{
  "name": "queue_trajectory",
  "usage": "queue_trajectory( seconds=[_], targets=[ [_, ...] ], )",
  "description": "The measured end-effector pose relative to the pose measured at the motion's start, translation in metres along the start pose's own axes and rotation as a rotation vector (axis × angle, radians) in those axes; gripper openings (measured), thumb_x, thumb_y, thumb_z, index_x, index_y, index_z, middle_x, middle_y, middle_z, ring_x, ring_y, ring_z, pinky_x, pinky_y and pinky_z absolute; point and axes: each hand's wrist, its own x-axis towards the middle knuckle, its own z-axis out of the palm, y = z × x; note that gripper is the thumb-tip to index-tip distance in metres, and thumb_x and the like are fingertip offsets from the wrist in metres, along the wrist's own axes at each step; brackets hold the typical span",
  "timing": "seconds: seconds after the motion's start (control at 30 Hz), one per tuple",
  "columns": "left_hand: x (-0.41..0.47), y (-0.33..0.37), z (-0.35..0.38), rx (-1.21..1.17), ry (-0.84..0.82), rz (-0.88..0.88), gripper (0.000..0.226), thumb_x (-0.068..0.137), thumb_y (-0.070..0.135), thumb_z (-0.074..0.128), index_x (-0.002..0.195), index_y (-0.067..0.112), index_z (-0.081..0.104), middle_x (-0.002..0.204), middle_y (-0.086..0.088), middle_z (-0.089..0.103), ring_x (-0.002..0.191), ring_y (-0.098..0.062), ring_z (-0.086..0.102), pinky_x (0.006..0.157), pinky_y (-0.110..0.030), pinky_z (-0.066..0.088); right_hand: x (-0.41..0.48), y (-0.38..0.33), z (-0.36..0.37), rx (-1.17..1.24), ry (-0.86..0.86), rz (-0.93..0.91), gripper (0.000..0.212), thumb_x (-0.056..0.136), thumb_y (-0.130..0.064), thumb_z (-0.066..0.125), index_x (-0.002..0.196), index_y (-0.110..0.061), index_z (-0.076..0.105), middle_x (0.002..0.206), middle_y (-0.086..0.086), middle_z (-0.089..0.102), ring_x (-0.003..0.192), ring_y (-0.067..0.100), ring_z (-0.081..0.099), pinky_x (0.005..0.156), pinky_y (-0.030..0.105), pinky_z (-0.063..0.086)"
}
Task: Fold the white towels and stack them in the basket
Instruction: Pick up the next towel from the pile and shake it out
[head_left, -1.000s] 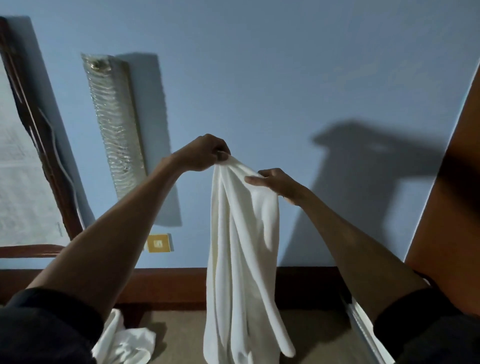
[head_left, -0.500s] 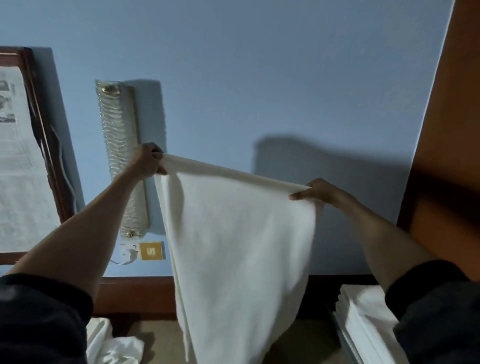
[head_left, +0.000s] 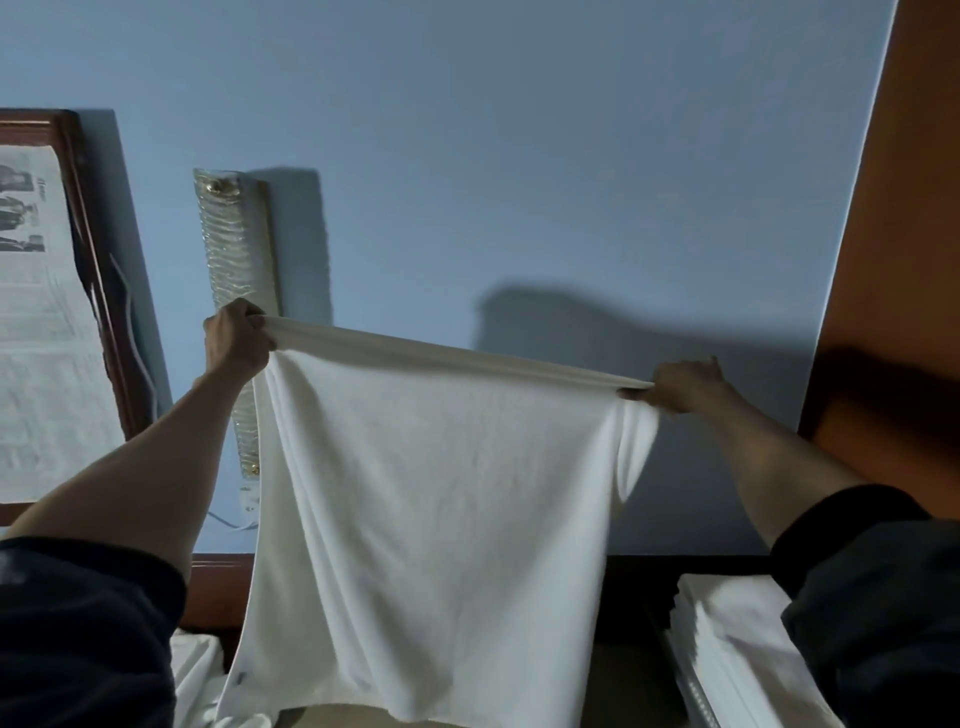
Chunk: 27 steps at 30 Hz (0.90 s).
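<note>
The white towel (head_left: 441, 493) hangs spread in the air before the blue wall (head_left: 519, 156), its top edge pulled taut. The left hand (head_left: 236, 340) grips its left corner and the right hand (head_left: 680, 384) pinches its right corner. A stack of folded towels (head_left: 737, 639) sits near right; crumpled towels (head_left: 200, 675) lie near left.

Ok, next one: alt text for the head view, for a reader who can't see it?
A person holds a white towel spread out in the air against a blue wall, left hand and right hand each gripping a top corner. A stack of folded white towels sits lower right.
</note>
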Motion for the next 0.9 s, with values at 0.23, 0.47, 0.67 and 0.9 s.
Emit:
queue_trajectory(
  seconds=[0.23,0.47,0.67,0.9],
  targets=[
    [0.004,-0.006,-0.013,0.05,0.013,0.135,0.023,0.086,-0.006,0.063,0.108,-0.001,0.07,0.103,-0.028,0.071,0.106,-0.043,0.061,0.085,-0.043,0.05,0.015,0.004,0.012,-0.053,0.01,0.081,0.085,0.08,-0.086,0.048,0.134,-0.022,0.058,0.149,0.009,0.05,0.148,0.031,0.029,0.118,0.051,0.015],
    [0.012,-0.025,-0.017,0.139,0.044,0.126,0.022,0.09,0.0,0.061,0.108,0.002,0.073,0.105,-0.031,0.07,0.104,-0.048,0.061,0.085,-0.05,0.051,0.025,-0.011,-0.008,0.062,0.155,0.176,0.035,0.092,-0.019,0.057,0.127,-0.019,0.058,0.118,0.0,0.051,0.133,0.029,0.034,0.118,0.049,0.022],
    [0.009,-0.03,-0.019,0.329,0.098,0.078,0.027,0.096,0.007,0.052,0.113,0.011,0.073,0.11,-0.032,0.068,0.102,-0.055,0.059,0.084,-0.054,0.049,0.032,-0.029,-0.02,0.269,0.315,0.223,0.053,0.093,-0.014,0.052,0.142,-0.015,0.033,0.142,0.012,0.047,0.137,0.034,0.034,0.11,0.053,0.027],
    [0.017,-0.033,-0.02,0.254,0.107,-0.025,0.032,0.095,0.006,0.049,0.113,0.011,0.075,0.113,-0.028,0.068,0.106,-0.052,0.059,0.09,-0.052,0.048,0.04,-0.039,-0.024,0.238,0.355,0.209,0.046,0.102,-0.036,0.026,0.134,-0.015,0.052,0.139,0.009,0.049,0.136,0.031,0.032,0.109,0.056,0.028]
  ],
)
